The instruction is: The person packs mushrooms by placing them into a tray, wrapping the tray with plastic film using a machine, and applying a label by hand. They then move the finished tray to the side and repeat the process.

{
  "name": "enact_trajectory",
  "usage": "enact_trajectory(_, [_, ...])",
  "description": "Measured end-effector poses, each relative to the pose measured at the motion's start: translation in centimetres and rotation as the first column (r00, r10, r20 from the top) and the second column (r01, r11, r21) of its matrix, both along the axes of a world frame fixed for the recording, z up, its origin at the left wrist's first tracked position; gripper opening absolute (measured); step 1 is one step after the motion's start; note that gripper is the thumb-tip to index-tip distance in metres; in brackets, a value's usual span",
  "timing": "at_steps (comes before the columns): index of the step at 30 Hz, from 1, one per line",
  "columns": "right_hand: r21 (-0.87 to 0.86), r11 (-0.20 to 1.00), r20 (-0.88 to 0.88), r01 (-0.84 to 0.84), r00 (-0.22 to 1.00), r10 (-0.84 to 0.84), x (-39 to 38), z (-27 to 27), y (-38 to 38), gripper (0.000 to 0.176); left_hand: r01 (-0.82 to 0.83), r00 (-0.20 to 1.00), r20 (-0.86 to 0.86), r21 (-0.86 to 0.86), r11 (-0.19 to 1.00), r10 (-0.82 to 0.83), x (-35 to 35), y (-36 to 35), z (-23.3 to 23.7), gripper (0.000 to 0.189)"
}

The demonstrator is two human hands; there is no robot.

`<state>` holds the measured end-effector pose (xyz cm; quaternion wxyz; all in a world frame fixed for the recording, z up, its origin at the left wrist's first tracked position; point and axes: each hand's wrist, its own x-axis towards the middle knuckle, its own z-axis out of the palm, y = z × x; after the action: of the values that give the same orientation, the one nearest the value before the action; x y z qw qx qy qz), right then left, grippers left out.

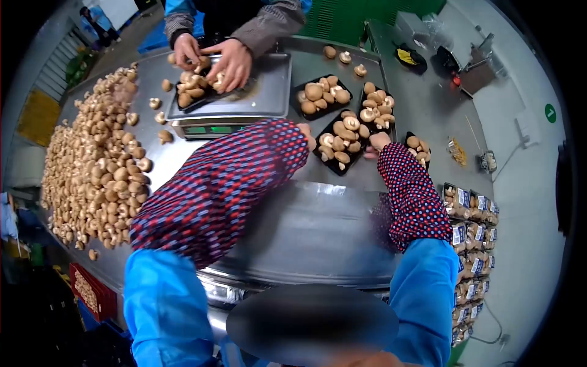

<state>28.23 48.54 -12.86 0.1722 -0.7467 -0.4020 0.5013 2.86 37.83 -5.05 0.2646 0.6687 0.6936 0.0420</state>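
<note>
A black tray of brown mushrooms [341, 142] sits at an angle on the metal table between my two hands. My left hand [308, 137] is closed at the tray's left edge, its fingers partly hidden by the patterned sleeve. At the right edge, my right hand [379, 142] grips the same tray with bent fingers. Behind it stand another filled mushroom tray [323, 96] and a third one [376, 107]. Just right of my right sleeve, a smaller filled tray [418, 150] is partly covered.
A large heap of loose mushrooms [101, 165] covers the table's left side. Across from me, a co-worker's hands [229, 64] handle mushrooms over a tray on a scale [269, 98]. Wrapped, labelled mushroom packs [471, 244] are stacked at right. Loose mushrooms [345, 57] lie at the back.
</note>
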Motion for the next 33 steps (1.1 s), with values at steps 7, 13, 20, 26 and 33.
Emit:
enact_trajectory(7, [0.021, 0.999, -0.113, 0.024, 0.993, -0.022, 0.4, -2.3, 0.9, 0.032, 0.189, 0.970, -0.150, -0.038, 0.981, -0.193, 1.3, 5.9, -5.9, 0.043])
enact_trajectory(13, [0.011, 0.997, -0.182, 0.071, 0.981, -0.068, -0.6, -1.5, 0.5, 0.010, 0.240, 0.956, 0.195, -0.087, 0.967, -0.220, -0.5, 6.0, -3.8, 0.042])
enact_trajectory(20, [0.153, 0.986, -0.415, 0.069, 0.910, 0.001, -0.6, 10.2, -4.4, 0.027, 0.268, 0.896, 0.402, -0.147, 0.952, -0.190, -1.8, 4.1, 0.5, 0.041])
enact_trajectory(26, [-0.080, 0.987, -0.473, -0.136, 0.877, 0.083, 1.4, 18.0, -16.8, 0.028, 0.264, 0.854, 0.501, -0.178, 0.948, -0.144, -4.6, -1.6, 5.1, 0.039])
enact_trajectory(33, [-0.179, 0.883, -0.322, -0.433, 0.874, 0.364, 2.1, 18.0, -30.3, 0.013, 0.200, 0.821, 0.571, -0.234, 0.951, -0.032, -8.2, -13.3, 3.9, 0.038])
